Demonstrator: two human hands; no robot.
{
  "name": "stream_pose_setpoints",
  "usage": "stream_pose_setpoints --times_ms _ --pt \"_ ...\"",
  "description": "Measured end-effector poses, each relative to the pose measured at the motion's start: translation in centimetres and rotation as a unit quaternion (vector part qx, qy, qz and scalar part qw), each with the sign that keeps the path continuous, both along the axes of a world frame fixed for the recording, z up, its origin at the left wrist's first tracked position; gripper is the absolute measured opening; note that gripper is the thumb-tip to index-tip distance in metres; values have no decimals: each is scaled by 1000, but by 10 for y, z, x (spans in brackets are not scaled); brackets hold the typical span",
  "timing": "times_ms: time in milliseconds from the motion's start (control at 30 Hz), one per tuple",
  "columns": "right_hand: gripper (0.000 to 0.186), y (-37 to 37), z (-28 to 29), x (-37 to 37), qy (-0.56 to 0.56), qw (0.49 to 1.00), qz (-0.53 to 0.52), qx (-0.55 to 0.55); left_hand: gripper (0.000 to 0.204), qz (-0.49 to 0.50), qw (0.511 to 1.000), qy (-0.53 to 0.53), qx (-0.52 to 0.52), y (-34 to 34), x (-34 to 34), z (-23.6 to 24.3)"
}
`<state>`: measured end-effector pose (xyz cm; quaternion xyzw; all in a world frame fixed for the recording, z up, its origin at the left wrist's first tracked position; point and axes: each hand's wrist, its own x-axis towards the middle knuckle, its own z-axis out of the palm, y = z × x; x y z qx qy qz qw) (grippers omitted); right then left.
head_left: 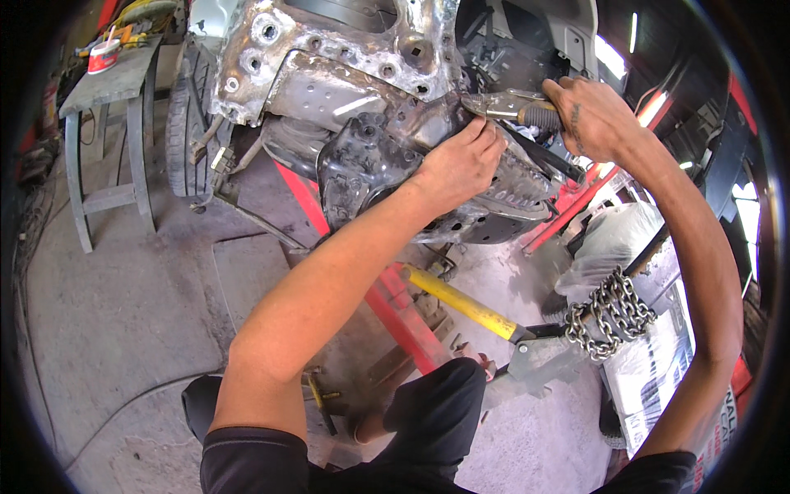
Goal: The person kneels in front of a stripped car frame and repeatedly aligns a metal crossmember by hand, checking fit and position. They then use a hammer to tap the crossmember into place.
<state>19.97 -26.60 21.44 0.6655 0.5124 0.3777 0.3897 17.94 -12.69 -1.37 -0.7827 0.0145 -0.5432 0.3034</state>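
A bare, partly rusted car body section [329,90] fills the top middle, with a dark, bent metal part [370,156] below it. My right hand [588,119] is closed around the ribbed handle of a pliers-like tool [502,107]. The tool's metal head points left, against the edge of the bodywork. Just below that head, my left hand [465,165] rests at the metal, its fingertips bunched together. Whatever they pinch is hidden behind the fingers.
A red stand frame [403,325] and a yellow bar [461,300] stand under the car. Chain [609,317] is wound round a post at right. At left are a metal stool [107,90] bearing a red tub [104,56], and a tyre [185,123]. A hammer [321,399] is near my legs.
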Motion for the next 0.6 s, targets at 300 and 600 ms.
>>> stream_pose_setpoints --times_ms 300,600 --pt "35 -1 0 8 -7 1000 17 7 62 -6 1000 0 -3 0 4 -1" --pt "35 -3 -2 8 51 998 -7 45 66 -12 1000 -4 -11 -1 3 -1"
